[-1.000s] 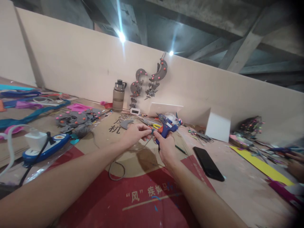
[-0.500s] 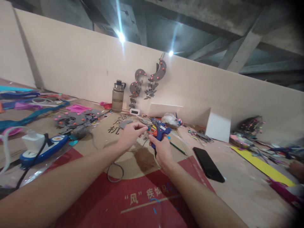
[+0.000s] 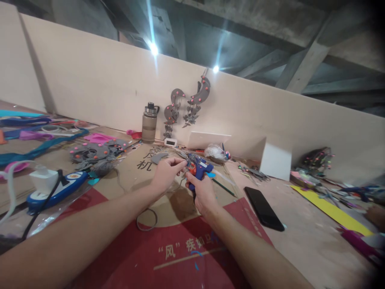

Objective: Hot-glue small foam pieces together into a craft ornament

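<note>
On the red-and-tan cardboard [image 3: 180, 257], nearest the camera, both forearms reach forward. Right hand [image 3: 201, 193] is wrapped tight around the grip of a blue glue gun [image 3: 199, 169], nozzle aimed left at the left hand [image 3: 166, 173]. Left fingertips are pressed together, pinching a small piece at the nozzle tip; too small to identify. Black phone [image 3: 264, 208] lies right of the hands. Farther back, water bottle [image 3: 149, 122] stands by the wall.

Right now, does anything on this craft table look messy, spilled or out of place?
Nothing looks spilled or broken. The table is cluttered: grey felt cut-outs lie in a heap at the left and a black phone lies among scraps. The right hand grips a blue glue gun; the left hand pinches something small at its nozzle.
</note>
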Available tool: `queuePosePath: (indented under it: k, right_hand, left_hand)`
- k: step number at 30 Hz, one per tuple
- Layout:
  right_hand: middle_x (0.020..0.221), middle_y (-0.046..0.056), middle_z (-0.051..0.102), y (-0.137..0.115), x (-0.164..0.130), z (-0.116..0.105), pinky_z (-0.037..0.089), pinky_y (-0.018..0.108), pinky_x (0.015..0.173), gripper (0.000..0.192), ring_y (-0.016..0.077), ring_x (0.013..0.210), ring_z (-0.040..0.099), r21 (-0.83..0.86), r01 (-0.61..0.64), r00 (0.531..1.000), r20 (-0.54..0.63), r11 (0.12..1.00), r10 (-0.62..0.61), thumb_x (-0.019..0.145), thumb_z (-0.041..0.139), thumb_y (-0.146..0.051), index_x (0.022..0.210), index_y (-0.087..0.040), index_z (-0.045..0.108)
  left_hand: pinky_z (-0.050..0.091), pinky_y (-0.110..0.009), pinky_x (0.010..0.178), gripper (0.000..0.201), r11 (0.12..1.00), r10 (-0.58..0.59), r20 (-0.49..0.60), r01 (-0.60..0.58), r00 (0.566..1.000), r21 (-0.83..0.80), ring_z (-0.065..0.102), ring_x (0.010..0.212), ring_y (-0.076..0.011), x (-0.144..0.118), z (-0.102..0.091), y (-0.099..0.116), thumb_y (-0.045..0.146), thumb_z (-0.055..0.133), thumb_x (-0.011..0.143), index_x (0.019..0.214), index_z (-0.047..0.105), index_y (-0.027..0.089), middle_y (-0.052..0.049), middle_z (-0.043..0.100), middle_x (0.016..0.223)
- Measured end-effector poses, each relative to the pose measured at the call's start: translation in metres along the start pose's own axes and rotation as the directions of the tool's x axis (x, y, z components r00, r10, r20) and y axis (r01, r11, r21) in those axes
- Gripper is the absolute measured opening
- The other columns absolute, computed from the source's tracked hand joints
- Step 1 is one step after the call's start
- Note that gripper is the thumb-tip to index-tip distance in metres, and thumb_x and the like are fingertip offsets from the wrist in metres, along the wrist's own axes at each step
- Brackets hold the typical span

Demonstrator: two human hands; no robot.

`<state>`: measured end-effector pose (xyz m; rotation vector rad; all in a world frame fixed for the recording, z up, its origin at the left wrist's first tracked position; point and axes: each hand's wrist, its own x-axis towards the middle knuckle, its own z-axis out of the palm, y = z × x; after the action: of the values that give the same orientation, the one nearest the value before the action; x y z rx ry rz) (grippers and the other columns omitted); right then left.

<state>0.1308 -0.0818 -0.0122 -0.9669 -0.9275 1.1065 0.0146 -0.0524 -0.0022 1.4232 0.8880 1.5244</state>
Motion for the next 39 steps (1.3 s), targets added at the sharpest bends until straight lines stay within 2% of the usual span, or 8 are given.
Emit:
queuePosePath:
  k: [6, 10, 14, 20, 24, 30, 35, 39]
  right_hand:
    - [0.060, -0.005, 0.058, 0.000, 0.002, 0.000, 0.034, 0.020, 0.043, 0.031, 0.0060, 0.044, 0.045, -0.001, 0.019, 1.000, 0.010, 1.000, -0.019, 0.057, 0.075, -0.027, 0.079, -0.015, 0.057]
    - [0.062, -0.005, 0.058, 0.002, 0.009, -0.006, 0.037, 0.021, 0.046, 0.031, 0.0069, 0.047, 0.047, -0.043, 0.078, 0.996, -0.037, 0.996, -0.080, 0.058, 0.074, -0.026, 0.083, -0.016, 0.058]
    - [0.062, -0.006, 0.057, 0.003, 0.011, -0.008, 0.038, 0.021, 0.046, 0.032, 0.0067, 0.046, 0.046, -0.043, 0.082, 0.995, -0.050, 0.996, -0.085, 0.057, 0.075, -0.026, 0.082, -0.017, 0.057]
    - [0.058, -0.006, 0.055, 0.002, 0.002, -0.001, 0.036, 0.021, 0.044, 0.034, 0.0069, 0.045, 0.046, -0.013, 0.026, 1.000, -0.014, 1.000, -0.026, 0.057, 0.075, -0.029, 0.082, -0.016, 0.056]
    - [0.053, -0.007, 0.052, 0.003, -0.002, 0.003, 0.033, 0.021, 0.043, 0.032, 0.0074, 0.043, 0.044, -0.023, -0.004, 1.000, -0.023, 1.000, 0.003, 0.057, 0.075, -0.031, 0.077, -0.017, 0.055]
    - [0.060, -0.004, 0.057, 0.010, 0.002, 0.002, 0.035, 0.021, 0.045, 0.030, 0.0076, 0.046, 0.044, -0.061, 0.027, 0.999, -0.018, 0.998, -0.028, 0.058, 0.074, -0.030, 0.081, -0.016, 0.060]
    - [0.066, -0.002, 0.059, 0.011, 0.009, -0.004, 0.038, 0.021, 0.046, 0.033, 0.0085, 0.048, 0.046, -0.127, 0.100, 0.994, -0.026, 0.987, -0.104, 0.061, 0.073, -0.033, 0.085, -0.015, 0.058]
    - [0.066, -0.002, 0.059, 0.003, 0.013, -0.012, 0.041, 0.023, 0.049, 0.030, 0.0096, 0.050, 0.048, -0.152, 0.177, 0.983, -0.026, 0.972, -0.183, 0.071, 0.064, -0.040, 0.087, -0.017, 0.052]
  left_hand:
    - [0.035, -0.023, 0.051, 0.026, 0.997, -0.049, 0.019, 0.050, 0.999, -0.064, 0.045, 0.052, -0.0087, 0.001, 0.002, -0.003, 0.039, 0.068, 0.069, 0.073, 0.066, 0.013, -0.001, 0.059, 0.060]
    - [0.032, -0.022, 0.049, 0.025, 0.984, -0.109, 0.029, 0.112, 0.994, -0.139, 0.043, 0.049, -0.0075, 0.005, 0.001, -0.003, 0.037, 0.070, 0.067, 0.071, 0.064, 0.012, 0.001, 0.054, 0.056]
    - [0.035, -0.022, 0.050, 0.027, 0.978, -0.138, 0.015, 0.138, 0.990, -0.155, 0.047, 0.052, -0.0085, 0.006, 0.000, -0.004, 0.037, 0.071, 0.066, 0.074, 0.064, 0.013, 0.000, 0.056, 0.060]
    - [0.039, -0.023, 0.053, 0.027, 0.999, 0.006, -0.091, -0.003, 0.996, 0.036, 0.051, 0.057, -0.0113, 0.005, -0.001, -0.007, 0.040, 0.067, 0.070, 0.078, 0.067, 0.014, -0.003, 0.063, 0.065]
    - [0.040, -0.024, 0.057, 0.025, 0.997, 0.042, -0.120, -0.035, 0.992, 0.065, 0.053, 0.059, -0.0121, 0.001, 0.002, -0.006, 0.039, 0.064, 0.072, 0.076, 0.067, 0.015, -0.004, 0.065, 0.067]
    - [0.040, -0.024, 0.057, 0.020, 0.997, -0.030, -0.066, 0.026, 0.997, -0.066, 0.055, 0.060, -0.0124, -0.005, 0.010, 0.001, 0.034, 0.064, 0.072, 0.073, 0.063, 0.014, -0.004, 0.066, 0.067]
    - [0.033, -0.021, 0.050, 0.019, 0.955, -0.105, -0.051, 0.087, 0.993, -0.282, 0.044, 0.049, -0.0072, -0.003, 0.012, 0.003, 0.029, 0.067, 0.068, 0.069, 0.057, 0.014, 0.001, 0.055, 0.055]
    - [0.030, -0.020, 0.049, 0.022, 0.950, -0.146, -0.078, 0.117, 0.986, -0.290, 0.040, 0.048, -0.0058, 0.006, 0.006, -0.004, 0.030, 0.070, 0.066, 0.069, 0.057, 0.013, 0.003, 0.050, 0.055]
